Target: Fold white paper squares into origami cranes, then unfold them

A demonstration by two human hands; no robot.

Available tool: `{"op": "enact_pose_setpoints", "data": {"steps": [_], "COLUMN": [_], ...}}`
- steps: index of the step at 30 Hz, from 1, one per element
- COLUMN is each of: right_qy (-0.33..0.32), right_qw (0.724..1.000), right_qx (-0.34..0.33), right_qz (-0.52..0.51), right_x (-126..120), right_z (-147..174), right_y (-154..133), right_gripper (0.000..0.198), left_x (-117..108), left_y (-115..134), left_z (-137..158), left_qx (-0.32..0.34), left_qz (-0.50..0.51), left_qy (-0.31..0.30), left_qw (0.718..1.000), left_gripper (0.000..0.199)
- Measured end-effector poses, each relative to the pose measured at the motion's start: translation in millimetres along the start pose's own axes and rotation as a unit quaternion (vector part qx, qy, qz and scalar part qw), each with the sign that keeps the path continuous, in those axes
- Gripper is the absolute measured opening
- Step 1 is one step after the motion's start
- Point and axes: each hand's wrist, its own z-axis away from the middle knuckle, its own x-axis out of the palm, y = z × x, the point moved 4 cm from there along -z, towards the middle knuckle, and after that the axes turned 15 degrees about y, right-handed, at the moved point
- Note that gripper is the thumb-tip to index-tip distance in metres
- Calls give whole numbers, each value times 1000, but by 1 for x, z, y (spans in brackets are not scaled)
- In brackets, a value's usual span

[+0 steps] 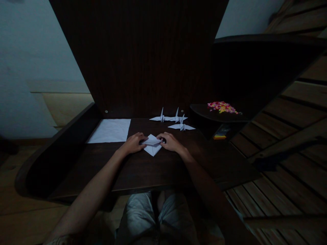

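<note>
Reaches inward, pinching paper (153, 149) at left and right edges with curled left hand (134, 143) and right hand (170, 141). Looks white, diamond-shaped, creased along the near half.

Folded piece (153, 149) at centre: white paper, matt, creases sharp, facets flat. Paper cranes (182, 127) beyond it: same look, white and matt, crisp-edged. Loose sheet (109, 131) at left: paper, matt, faintly wrinkled. Desktop (153, 170): dark wood or wood-look board, smooth, fine grain, dull sheen. Back panel (143, 58) on far side: dark, streaked wood grain, low gloss. Screw head (106, 111) on it, far left: pale, metal-looking. Small bright bits (222, 107) at right: material unclear. Slats (288, 126), right: brown wood, rougher-looking. Wall (25, 51), left: pale, matt. Trousers (140, 207), near: soft, rumpled cloth, matt.
</note>
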Motion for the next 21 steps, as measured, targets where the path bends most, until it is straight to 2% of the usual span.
{"op": "enact_pose_setpoints", "data": {"steps": [4,8,13,21], "right_qy": [9,26,76,97], "right_qw": [1000,999,994,973], "right_qx": [-16,-10,61,197], "right_qz": [21,42,54,73], "right_x": [6,11,17,14], "right_z": [0,-2,-5,-7], "right_y": [0,-2,-5,5], "right_gripper": [34,27,15,16], "left_x": [4,6,8,11], "left_y": [3,5,5,9], "left_z": [0,-1,-5,-6], "left_qx": [-8,-29,-61,-69], "left_qz": [-12,-3,10,45], "left_qy": [7,30,48,35], "left_qw": [1000,999,997,996], "left_gripper": [34,29,21,32]}}
